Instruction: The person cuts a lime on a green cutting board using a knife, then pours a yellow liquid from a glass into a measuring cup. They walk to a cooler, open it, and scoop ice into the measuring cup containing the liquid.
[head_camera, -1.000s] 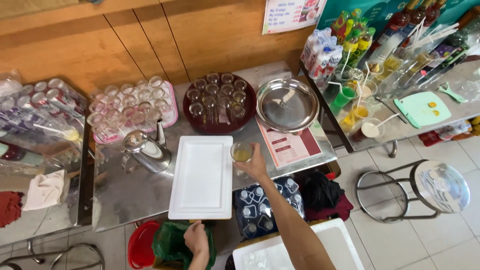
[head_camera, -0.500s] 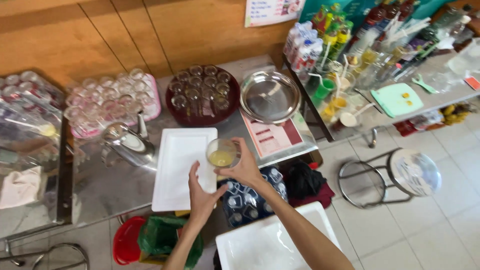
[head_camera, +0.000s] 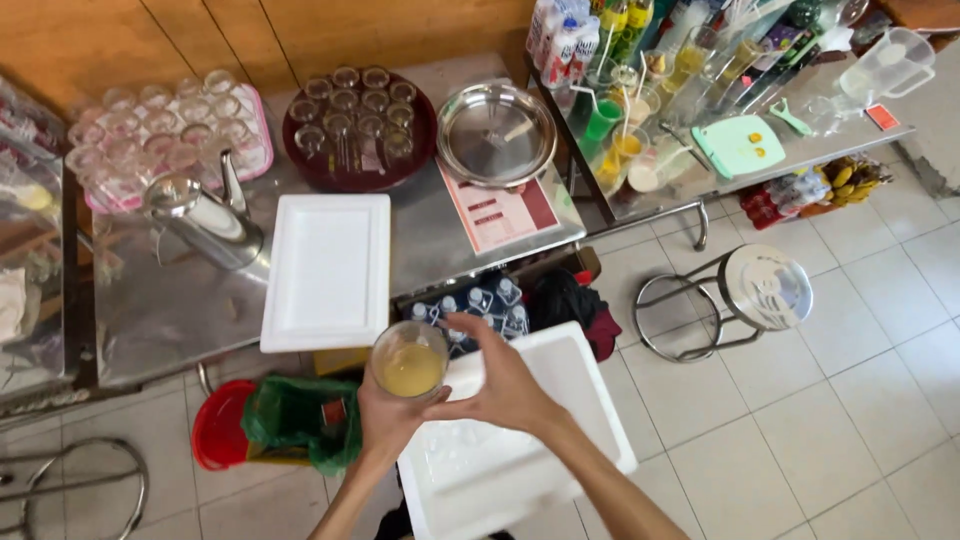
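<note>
Cupped from below by the left hand (head_camera: 385, 420) and steadied at the rim by the right hand (head_camera: 505, 385), fingers curled round it, a glass of yellowish drink (head_camera: 410, 358) is kept upright over the open white foam box (head_camera: 500, 450), in front of the steel counter (head_camera: 180, 310).

bright, even daylight fills the room, strongest over the pale floor tiles (head_camera: 850, 400) at right. the steel worktop (head_camera: 180, 300) throws soft glare. shadows stay faint. edges bend like a wide lens; slight softness throughout.
</note>
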